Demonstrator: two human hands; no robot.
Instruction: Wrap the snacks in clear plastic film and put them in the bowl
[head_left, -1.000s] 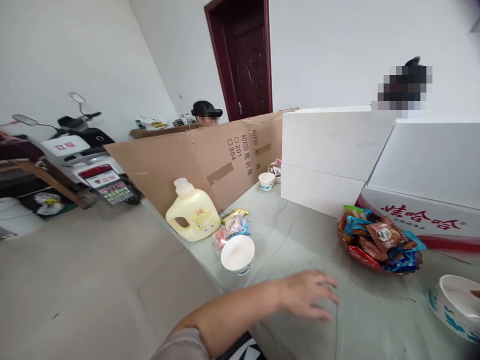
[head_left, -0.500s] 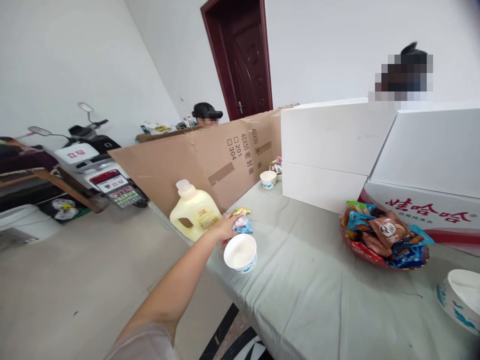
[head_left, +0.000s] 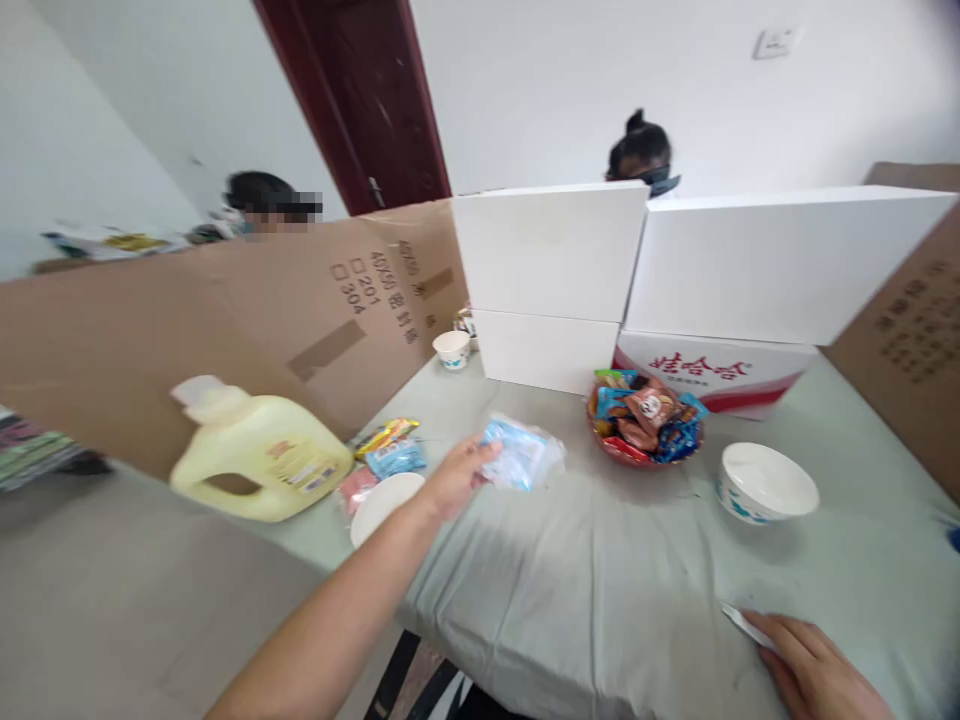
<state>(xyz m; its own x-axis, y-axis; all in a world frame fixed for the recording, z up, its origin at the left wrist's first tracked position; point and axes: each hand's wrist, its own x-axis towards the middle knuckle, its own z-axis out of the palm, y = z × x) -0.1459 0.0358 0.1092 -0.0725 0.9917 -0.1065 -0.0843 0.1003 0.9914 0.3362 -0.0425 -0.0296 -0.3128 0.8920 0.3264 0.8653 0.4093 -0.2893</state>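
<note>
My left hand (head_left: 454, 482) is closed on a small clear-and-blue plastic packet (head_left: 521, 455), held above the middle of the table. Behind that forearm a white paper bowl (head_left: 381, 502) is partly hidden. Several wrapped snacks (head_left: 396, 456) lie beside the bowl. At the lower right, my right hand (head_left: 817, 662) pinches a thin white strip-like thing (head_left: 747, 628); its kind is unclear. Another white bowl with a blue pattern (head_left: 769, 485) stands beyond that hand. To its left is a red basket (head_left: 628, 455) heaped with wrapped snacks.
A pale yellow jug (head_left: 262, 455) stands at the table's left edge. Cardboard (head_left: 247, 310) and white boxes (head_left: 551, 260) form a wall at the back, near a small bowl (head_left: 452, 350). Two people's heads (head_left: 641, 150) show beyond it. Grey-green cloth (head_left: 562, 600) covers the table.
My left hand has moved right from the snacks by the jug, now with the packet in it. My right hand has come into view. The camera has turned right.
</note>
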